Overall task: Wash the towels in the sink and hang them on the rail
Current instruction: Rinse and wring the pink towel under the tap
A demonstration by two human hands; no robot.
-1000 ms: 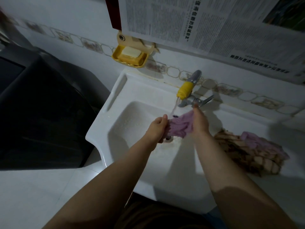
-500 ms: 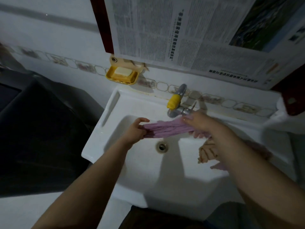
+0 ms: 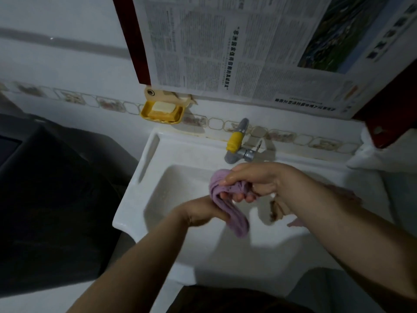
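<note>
Two hands grip one wrung lilac terry towel [image 3: 228,204] above the white ceramic sink [image 3: 144,172]. Right hand [image 3: 252,181] clenches its upper end; left hand [image 3: 203,211], blurred, closes on its middle. Long axis runs from 11 to 5 o'clock, tail hanging free. Half a second earlier the towel stretched level between both hands.

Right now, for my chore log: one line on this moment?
stage: wringing | purple towel: twisted, over sink | hands: left, right both gripping | tap: no water visible
</note>
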